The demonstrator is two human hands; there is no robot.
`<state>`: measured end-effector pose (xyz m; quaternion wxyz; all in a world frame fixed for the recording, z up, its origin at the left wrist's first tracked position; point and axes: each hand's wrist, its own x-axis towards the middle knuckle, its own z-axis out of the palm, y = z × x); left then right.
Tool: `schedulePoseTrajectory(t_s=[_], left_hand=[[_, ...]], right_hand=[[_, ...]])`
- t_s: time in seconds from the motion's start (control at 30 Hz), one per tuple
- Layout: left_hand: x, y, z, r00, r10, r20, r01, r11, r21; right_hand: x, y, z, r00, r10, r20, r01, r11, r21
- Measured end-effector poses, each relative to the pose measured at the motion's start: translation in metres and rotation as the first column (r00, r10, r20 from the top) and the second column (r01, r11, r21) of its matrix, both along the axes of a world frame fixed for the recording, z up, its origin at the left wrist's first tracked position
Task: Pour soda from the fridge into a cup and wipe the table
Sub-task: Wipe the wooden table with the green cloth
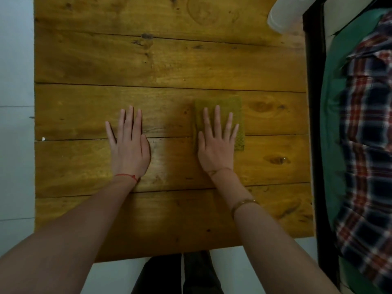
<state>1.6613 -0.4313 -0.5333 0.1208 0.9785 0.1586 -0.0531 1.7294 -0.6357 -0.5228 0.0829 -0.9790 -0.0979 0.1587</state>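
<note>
We are ready to wipe the wooden worktop (169,60).

Our right hand (216,145) lies flat, fingers straight and spread, pressing on the yellow-green cloth (238,115). Our left hand (129,149) lies flat on the bare wood beside it and holds nothing. A white cup (284,13) stands at the far right corner, near the edge. If we wipe far and fast that way, we think the cloth could bump the cup and spill the soda. We cannot see inside it.
</note>
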Motion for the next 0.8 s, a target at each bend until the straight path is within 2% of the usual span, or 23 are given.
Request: schedulePoseTrajectory(t_s=[0.13,0.23,0.3,0.43,0.53,0.57,0.67,0.73,0.8], left_hand=[[-0.003,0.001,0.005,1.0,0.005,0.021,-0.004,0.998,-0.059],[-0.02,-0.001,0.014,0.999,0.021,0.043,-0.017,0.996,-0.085],[-0.037,-0.004,0.017,0.999,0.023,0.041,-0.019,0.997,-0.08],[-0.066,-0.014,0.015,1.0,0.027,0.003,-0.027,0.996,-0.081],[-0.081,-0.023,0.017,1.0,0.025,-0.003,-0.025,0.995,-0.098],[-0.086,-0.027,0.018,1.0,0.025,-0.004,-0.026,0.994,-0.104],[-0.1,-0.035,0.023,0.999,0.043,-0.004,-0.043,0.993,-0.107],[-0.111,-0.039,0.026,0.998,0.055,-0.014,-0.056,0.993,-0.103],[-0.123,-0.043,0.027,0.998,0.054,-0.031,-0.056,0.995,-0.083]], right_hand=[[-0.067,0.018,0.005,0.972,0.229,-0.042,-0.227,0.972,0.053],[-0.088,0.002,0.007,0.95,0.306,-0.058,-0.303,0.952,0.05],[-0.084,-0.026,0.007,0.966,0.25,-0.069,-0.25,0.968,0.003],[-0.063,-0.068,0.009,0.997,-0.036,-0.07,0.032,0.998,-0.056],[-0.064,-0.042,0.004,0.977,-0.208,-0.049,0.205,0.977,-0.055],[-0.069,-0.028,0.003,0.975,-0.219,-0.036,0.218,0.975,-0.04],[-0.102,0.004,0.002,0.998,-0.039,-0.052,0.041,0.999,0.035],[-0.132,0.013,0.002,0.99,0.127,-0.058,-0.123,0.991,0.056],[-0.155,0.01,0.003,0.974,0.217,-0.064,-0.211,0.974,0.086]])
